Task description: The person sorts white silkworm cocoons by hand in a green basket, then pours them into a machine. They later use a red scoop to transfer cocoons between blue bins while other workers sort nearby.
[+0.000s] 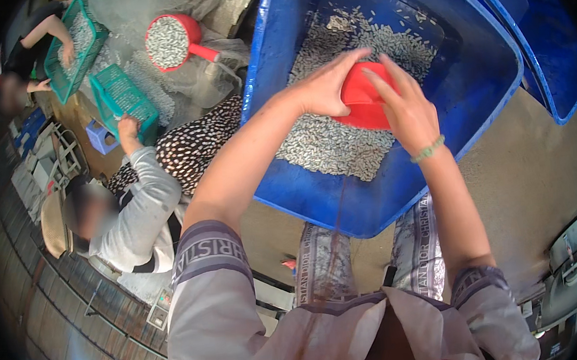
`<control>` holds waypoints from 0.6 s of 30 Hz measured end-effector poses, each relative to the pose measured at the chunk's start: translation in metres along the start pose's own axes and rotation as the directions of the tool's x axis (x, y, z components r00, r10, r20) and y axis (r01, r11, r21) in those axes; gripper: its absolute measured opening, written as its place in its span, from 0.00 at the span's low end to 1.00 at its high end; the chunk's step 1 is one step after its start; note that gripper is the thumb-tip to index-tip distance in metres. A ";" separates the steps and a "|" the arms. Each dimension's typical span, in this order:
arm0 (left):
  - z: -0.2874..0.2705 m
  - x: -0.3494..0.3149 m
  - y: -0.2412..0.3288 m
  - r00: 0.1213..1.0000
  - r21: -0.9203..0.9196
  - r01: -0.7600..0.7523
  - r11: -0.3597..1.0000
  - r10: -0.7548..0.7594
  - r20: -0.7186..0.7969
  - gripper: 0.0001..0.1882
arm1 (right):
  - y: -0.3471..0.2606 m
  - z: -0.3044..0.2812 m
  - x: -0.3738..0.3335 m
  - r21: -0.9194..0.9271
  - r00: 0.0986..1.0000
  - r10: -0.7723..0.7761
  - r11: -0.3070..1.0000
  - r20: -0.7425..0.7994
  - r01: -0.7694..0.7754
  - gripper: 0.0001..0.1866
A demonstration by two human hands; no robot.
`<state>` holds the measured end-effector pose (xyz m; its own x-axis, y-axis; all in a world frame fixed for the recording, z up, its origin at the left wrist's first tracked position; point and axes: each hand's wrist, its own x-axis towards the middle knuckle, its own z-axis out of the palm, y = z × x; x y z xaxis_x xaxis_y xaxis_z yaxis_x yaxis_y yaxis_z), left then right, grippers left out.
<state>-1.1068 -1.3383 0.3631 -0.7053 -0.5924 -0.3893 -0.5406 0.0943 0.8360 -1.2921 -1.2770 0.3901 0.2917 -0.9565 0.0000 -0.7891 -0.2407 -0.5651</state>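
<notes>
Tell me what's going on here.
The person's left hand and right hand hold a red container between them, over grey pellets in a blue tub. To the left, one co-worker's hand is in a green basket; another co-worker's hand is on a second basket. A red scoop full of pellets sits nearby.

Pale collared shirt (283,352), dark lettered bands (209,254) on its sleeves (210,303), patterned trousers (324,259), green beaded bracelet (428,149)
</notes>
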 end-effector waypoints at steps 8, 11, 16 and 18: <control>0.034 0.145 -0.067 0.887 0.466 0.239 0.852 0.004 -0.461 0.41 | 0.076 -0.007 -0.073 0.024 0.743 0.501 0.836 -0.445 -0.549 0.40; 0.069 0.166 -0.079 0.932 0.596 0.210 0.775 0.026 -0.363 0.42 | 0.073 -0.003 -0.073 0.171 0.697 0.581 0.805 -0.419 -0.568 0.39; 0.125 0.153 -0.103 0.991 0.613 -0.030 0.790 0.102 -0.083 0.47 | 0.074 -0.005 -0.063 0.163 0.693 0.573 0.809 -0.438 -0.566 0.40; 0.128 0.146 -0.091 1.000 0.584 -0.007 0.812 -0.010 0.025 0.49 | 0.072 -0.007 -0.062 0.157 0.697 0.572 0.809 -0.433 -0.566 0.40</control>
<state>-1.2189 -1.3303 0.1803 -0.7111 -0.5734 -0.4068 -0.7020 0.5473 0.4557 -1.3713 -1.2363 0.3551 -0.4818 -0.8756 0.0339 -0.7186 0.3727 -0.5872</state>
